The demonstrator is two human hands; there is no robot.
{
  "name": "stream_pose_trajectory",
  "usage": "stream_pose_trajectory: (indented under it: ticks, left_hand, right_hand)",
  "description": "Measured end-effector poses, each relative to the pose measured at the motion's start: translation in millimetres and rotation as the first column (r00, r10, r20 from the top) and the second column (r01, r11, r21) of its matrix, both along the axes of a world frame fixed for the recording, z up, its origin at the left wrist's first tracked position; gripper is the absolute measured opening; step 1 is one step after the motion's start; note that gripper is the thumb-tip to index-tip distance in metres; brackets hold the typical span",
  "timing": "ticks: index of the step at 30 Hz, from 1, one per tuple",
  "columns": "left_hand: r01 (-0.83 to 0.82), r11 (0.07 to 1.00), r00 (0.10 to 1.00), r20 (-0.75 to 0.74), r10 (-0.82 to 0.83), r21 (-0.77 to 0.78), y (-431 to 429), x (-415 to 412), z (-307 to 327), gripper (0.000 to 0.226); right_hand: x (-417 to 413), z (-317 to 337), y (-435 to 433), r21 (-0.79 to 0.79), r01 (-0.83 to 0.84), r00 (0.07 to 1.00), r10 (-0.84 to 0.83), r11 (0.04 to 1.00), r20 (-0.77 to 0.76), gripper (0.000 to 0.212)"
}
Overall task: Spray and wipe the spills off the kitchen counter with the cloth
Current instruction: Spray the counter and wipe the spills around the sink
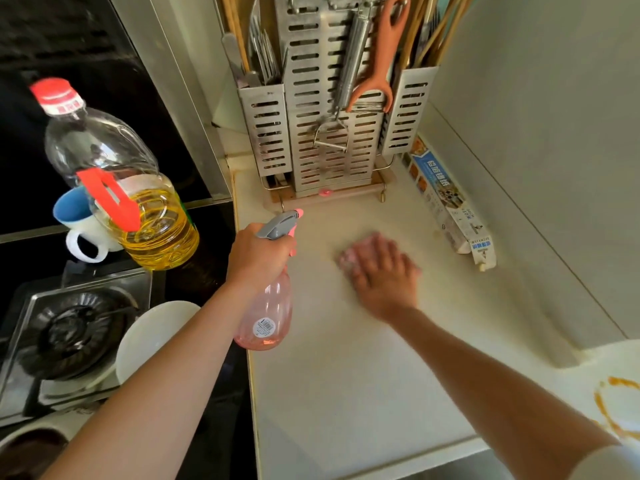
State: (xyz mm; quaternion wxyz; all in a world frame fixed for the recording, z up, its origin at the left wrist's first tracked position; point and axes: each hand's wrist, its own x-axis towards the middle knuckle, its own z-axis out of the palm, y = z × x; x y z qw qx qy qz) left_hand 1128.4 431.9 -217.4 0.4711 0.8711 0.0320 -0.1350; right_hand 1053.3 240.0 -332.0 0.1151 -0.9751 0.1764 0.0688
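Observation:
My left hand [258, 258] grips the neck of a pink see-through spray bottle [266, 317] with a grey trigger head, held above the left edge of the cream counter [346, 393], nozzle pointing toward the back. My right hand [384, 275] lies flat, palm down, on a pink cloth [349, 256] on the counter's middle; the hand is motion-blurred and covers most of the cloth. An orange-brown ring-shaped spill [613, 407] marks the counter at the lower right.
A steel utensil rack [329, 109] stands at the back. A long foil box [446, 202] lies along the right wall. On the left are an oil bottle [138, 202], a blue-lined mug [79, 223], a white bowl [152, 337] and a gas burner [72, 334].

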Motion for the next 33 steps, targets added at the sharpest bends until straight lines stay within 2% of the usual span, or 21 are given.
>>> stream_pose_trajectory:
  ticks: [2,4,9,11,14,18,20,22,24,26,28,30,31,33]
  left_hand:
    - [0.008,1.000,1.000,0.018,-0.009,0.021,0.0,-3.2,1.0,0.023]
    - [0.026,0.999,0.998,0.054,-0.029,0.046,-0.4,-7.4,0.7,0.029]
    - [0.073,0.992,0.982,0.167,-0.090,0.106,-0.9,-23.9,-0.2,0.036]
    - [0.052,0.992,0.974,0.214,-0.077,0.118,2.1,-30.4,-0.1,0.036]
    - [-0.035,0.996,0.963,0.269,0.013,0.077,12.1,-42.6,0.1,0.028]
    - [-0.123,0.992,0.939,0.323,0.120,-0.011,26.1,-60.2,10.3,0.031]
    - [-0.127,0.991,0.929,0.347,0.130,-0.033,29.8,-68.6,17.3,0.031]
    - [-0.128,0.991,0.918,0.373,0.136,-0.046,33.2,-79.0,23.3,0.032]
    - [-0.141,0.989,0.906,0.395,0.151,-0.052,36.0,-86.8,26.4,0.033]
    - [-0.149,0.988,0.898,0.414,0.150,-0.034,37.4,-93.8,26.9,0.036]
    - [-0.140,0.990,0.901,0.414,0.127,0.001,36.0,-101.6,26.8,0.038]
    - [-0.116,0.993,0.911,0.398,0.104,0.004,33.1,-107.0,26.5,0.039]
    - [-0.111,0.994,0.914,0.394,0.101,0.002,31.5,-110.7,25.5,0.038]
    - [-0.090,0.996,0.917,0.390,0.083,0.000,26.8,-116.8,24.6,0.032]
  right_hand:
    - [-7.3,-0.8,45.7,0.015,-0.233,0.972,0.232,0.972,0.041,0.055]
    - [-16.6,-1.7,82.0,-0.004,-0.405,0.913,0.405,0.914,0.048,0.062]
    - [-42.3,-5.3,63.5,-0.012,-0.523,0.848,0.522,0.852,0.088,0.061]
    - [-56.4,-4.2,31.9,-0.024,-0.422,0.904,0.423,0.906,0.064,0.061]
    - [-84.0,-0.9,-29.0,-0.008,-0.045,0.999,0.046,0.999,0.030,0.059]
    - [-93.5,2.6,-52.8,0.007,0.332,0.943,-0.332,0.943,-0.026,0.058]
    - [-85.3,2.2,-22.0,0.014,0.378,0.926,-0.378,0.926,-0.014,0.057]
    - [-85.4,0.2,22.5,0.025,0.185,0.983,-0.186,0.982,0.002,0.056]
    - [-93.1,-0.4,68.4,0.013,-0.114,0.993,0.114,0.993,0.005,0.057]
    - [-107.8,1.0,104.8,-0.032,-0.376,0.927,0.376,0.926,-0.018,0.058]
    - [-125.6,2.2,116.5,-0.066,-0.561,0.828,0.561,0.825,-0.021,0.059]
    - [-140.1,2.1,102.4,-0.064,-0.669,0.743,0.670,0.740,-0.013,0.058]
    - [-148.2,2.0,87.2,-0.047,-0.676,0.736,0.677,0.735,-0.008,0.058]
    - [-161.7,0.8,46.0,-0.009,-0.553,0.833,0.554,0.833,0.007,0.060]
